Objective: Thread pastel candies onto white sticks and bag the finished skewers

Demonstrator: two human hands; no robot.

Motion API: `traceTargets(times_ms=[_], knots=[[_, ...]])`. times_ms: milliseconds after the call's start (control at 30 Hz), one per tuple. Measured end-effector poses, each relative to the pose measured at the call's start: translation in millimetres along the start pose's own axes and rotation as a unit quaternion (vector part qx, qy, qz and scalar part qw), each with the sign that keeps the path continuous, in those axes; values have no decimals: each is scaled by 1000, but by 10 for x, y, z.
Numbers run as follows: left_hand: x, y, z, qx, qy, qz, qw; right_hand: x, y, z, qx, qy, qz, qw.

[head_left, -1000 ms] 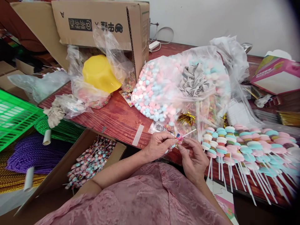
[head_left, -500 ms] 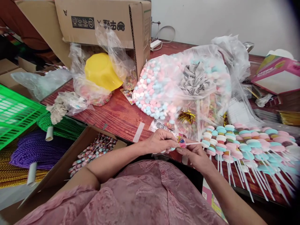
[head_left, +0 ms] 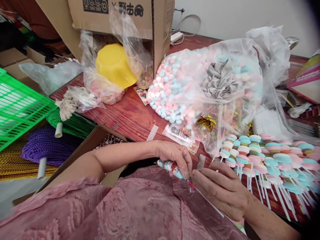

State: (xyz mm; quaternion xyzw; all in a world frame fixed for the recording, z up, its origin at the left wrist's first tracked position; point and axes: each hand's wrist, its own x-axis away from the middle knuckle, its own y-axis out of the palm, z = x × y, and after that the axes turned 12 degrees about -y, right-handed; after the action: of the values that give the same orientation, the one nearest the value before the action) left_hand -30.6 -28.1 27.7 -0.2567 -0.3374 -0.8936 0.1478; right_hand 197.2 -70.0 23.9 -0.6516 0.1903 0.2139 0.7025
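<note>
My left hand (head_left: 176, 156) is closed in a pinch on a wrapped candy skewer (head_left: 172, 168) of blue, white and red pieces, held close to my body above my pink blouse. My right hand (head_left: 221, 190) has its fingertips pinched at the lower end of the same skewer, where a small red and blue tie sits, and the white stick (head_left: 207, 201) runs out under that hand. A row of finished candy skewers (head_left: 270, 156) lies on the red wooden table (head_left: 130, 121) just right of my hands.
A big clear bag of pink and blue candies (head_left: 180, 90) lies behind my hands, with gold twist ties (head_left: 206, 122) beside it. A yellow bowl (head_left: 113, 65) sits in a bag before a cardboard box (head_left: 120, 13). A green crate (head_left: 18, 108), coloured cord rolls (head_left: 42, 146) and a box of skewers (head_left: 107, 141) lie left.
Both hands have come down from the table edge toward my body with the skewer, which now points down to the right. The view has shifted, so the table contents sit lower and further right.
</note>
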Motion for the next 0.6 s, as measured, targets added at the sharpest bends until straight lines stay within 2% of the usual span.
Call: traceTargets(times_ms=[100, 233, 333, 433, 500, 600], knots=[[-41, -16, 28, -26, -17, -27, 999, -84, -37, 65, -13, -87, -34, 996], [-109, -94, 21, -88, -21, -80, 993, -239, -44, 94, -33, -83, -41, 995], [-120, -117, 52, -116, -19, -92, 989, -291, 3, 98, -42, -59, -18, 997], [-98, -90, 124, -120, 9, -102, 987, -316, 56, 126, -21, -46, -9, 999], [-76, -113, 168, -126, 55, -67, 988, -334, 74, 150, -2, -43, -16, 999], [3, -284, 238, -150, 141, 103, 973, -342, 65, 169, 2, -9, -13, 1000]])
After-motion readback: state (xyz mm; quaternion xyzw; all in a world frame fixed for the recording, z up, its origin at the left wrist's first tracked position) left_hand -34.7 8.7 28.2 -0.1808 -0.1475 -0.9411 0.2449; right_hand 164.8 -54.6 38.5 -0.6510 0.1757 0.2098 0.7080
